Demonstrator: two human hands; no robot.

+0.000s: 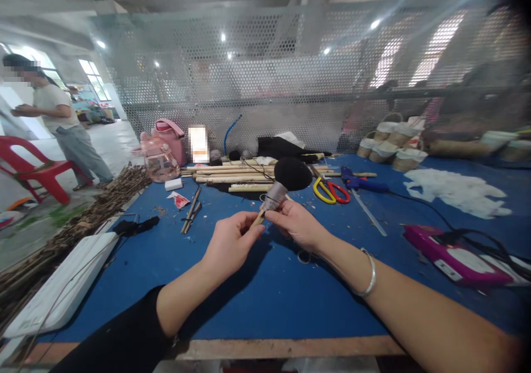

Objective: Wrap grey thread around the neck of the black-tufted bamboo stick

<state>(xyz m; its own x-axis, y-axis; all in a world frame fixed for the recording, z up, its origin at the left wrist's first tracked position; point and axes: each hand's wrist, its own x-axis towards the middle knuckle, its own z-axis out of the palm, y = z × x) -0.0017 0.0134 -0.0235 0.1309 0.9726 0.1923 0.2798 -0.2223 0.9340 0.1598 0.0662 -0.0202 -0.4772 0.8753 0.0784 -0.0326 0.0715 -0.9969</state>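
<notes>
The grey cylinder (274, 196) is held tilted above the middle of the blue surface (319, 309), a stick (259, 218) at its lower end. The left hand (228, 243) pinches the stick between thumb and fingers; the right hand (301, 226) has thumb and fingertips closed on the cylinder's lower end. A black ball (292, 174) shows just beyond its upper end; whether the two are joined, I cannot tell.

The step in hand looks like fitting or adjusting the stick at the cylinder. The next move would seem to call for a steady right hand and small, straight shifts of the stick by the left.

Toward the far edge, behind the hands, lie pale rods (232, 179), with scissors (324, 191) and a glue gun (365, 183) to their right.

Of the containers, small pots (382, 153) with white linings cluster near the far right corner; their insides are hidden. A pink bottle (160, 160), see-through, stands near the far left corner beside a pink bag (176, 149); I cannot make out what either holds. Near the right edge lies a purple box (456, 259), a cable across it, its contents not visible.
</notes>
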